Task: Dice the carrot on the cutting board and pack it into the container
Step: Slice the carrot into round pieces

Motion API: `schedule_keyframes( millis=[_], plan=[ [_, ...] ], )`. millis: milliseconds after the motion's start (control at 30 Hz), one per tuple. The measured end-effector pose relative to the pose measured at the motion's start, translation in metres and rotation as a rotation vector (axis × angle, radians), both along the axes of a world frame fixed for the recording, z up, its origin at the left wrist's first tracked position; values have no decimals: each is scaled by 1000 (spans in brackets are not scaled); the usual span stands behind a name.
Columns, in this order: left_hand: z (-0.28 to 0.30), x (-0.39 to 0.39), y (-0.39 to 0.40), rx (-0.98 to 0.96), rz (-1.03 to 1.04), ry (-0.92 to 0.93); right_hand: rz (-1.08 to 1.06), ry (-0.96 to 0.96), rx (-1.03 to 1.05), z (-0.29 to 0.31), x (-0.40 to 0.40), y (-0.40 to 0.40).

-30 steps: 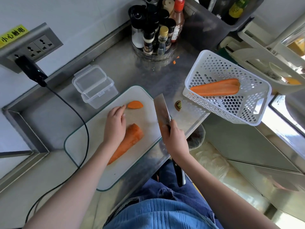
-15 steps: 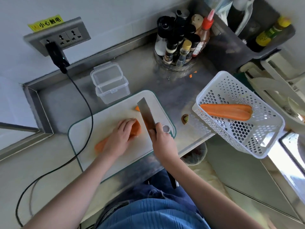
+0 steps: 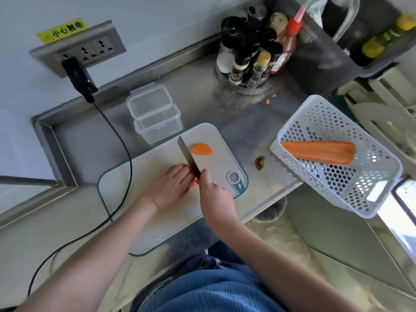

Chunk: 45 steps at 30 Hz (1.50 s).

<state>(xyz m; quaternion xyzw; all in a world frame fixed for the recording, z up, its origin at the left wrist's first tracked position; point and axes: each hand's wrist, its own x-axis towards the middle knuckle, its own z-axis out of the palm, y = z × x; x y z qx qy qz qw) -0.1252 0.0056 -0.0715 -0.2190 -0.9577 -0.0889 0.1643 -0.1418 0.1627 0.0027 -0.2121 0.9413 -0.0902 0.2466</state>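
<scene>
Knife (image 3: pixel 188 157) lower now; two carrot halves.

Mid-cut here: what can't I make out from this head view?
- Carrot on the cutting board: mostly hidden under the left hand.
- Knife handle: covered by the right hand.
- Knife edge contact: hidden by the blade.
- Spice bottle labels: too small.

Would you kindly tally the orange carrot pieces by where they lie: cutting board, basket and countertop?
Cutting board: 2, the cut slice and the carrot piece under the left hand.
White basket: 1, the carrot half.
Countertop: 2 small carrot scraps.
Total: 5.
</scene>
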Motion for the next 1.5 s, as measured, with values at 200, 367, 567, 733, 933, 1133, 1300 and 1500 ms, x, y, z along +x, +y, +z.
schedule_keyframes(
  millis=[200, 367, 567, 733, 933, 1133, 1300, 1500],
  plan=[
    [-9, 0, 0, 33, -7, 70, -12, -50, 6, 0, 1, -4],
    [-9, 0, 1, 75, -5, 39, 20, -57, 21, 2, -2, -4],
    [-8, 0, -1, 139, -4, -76, 16, -83, 6, -4, -5, -8],
    [-8, 1, 0, 132, -10, -121, 20, -77, 22, -5, -5, -9],
    [29, -14, 21, 634, 452, -230, 57, -31, 25, -5, -7, -9],
    [48, -66, 52, 882, 1139, -238, 53, -52, 12, -2, -7, -9],
    [35, -66, 47, 788, 1142, -179, 92, -14, 52, -8, -6, -8],
    [25, -61, 38, 661, 1170, -289, 59, 45, 57, -17, -4, -17]
  ],
)
